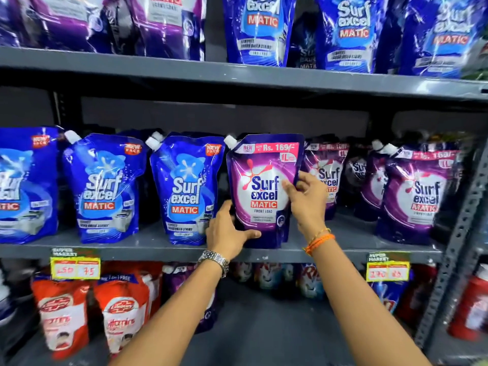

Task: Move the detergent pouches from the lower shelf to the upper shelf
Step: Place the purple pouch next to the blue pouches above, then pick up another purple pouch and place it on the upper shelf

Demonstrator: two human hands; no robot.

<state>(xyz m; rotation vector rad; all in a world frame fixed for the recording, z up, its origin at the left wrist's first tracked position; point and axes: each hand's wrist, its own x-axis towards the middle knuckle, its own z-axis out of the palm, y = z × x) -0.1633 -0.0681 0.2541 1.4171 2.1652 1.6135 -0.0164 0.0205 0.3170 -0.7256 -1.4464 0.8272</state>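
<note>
Closest to the camera, two bare forearms reach up and in, the left one wearing a silver metal link wristwatch (pixel 214 259), the right a band of orange threads (pixel 318 240). The left hand (pixel 227 233) cups the bottom left corner of the glossy purple Surf Excel front-load detergent pouch (pixel 261 186), thumb lying across its dark base, likely taking the weight from underneath. The right hand (pixel 307 198) pinches the pouch's right edge at mid-height, thumb on the front and fingers tucked behind, steadying a soft, floppy bag that would otherwise sag or tip. So both hands are closed on that one pouch, and it stands upright with its base at the front of the grey metal middle shelf (pixel 148 243), white spout at its top left corner; I cannot tell if it has left the board. Either side of it, blue Surf Excel pouches (pixel 184 188) line up on the left and more purple pouches (pixel 412 192) on the right, leaving the gripped one easy to get at from the front. Further up, the grey upper shelf (pixel 237 75) carries purple packs at left and blue at right, with a dark gap (pixel 214 27) between them that looks like the natural landing spot.
</note>
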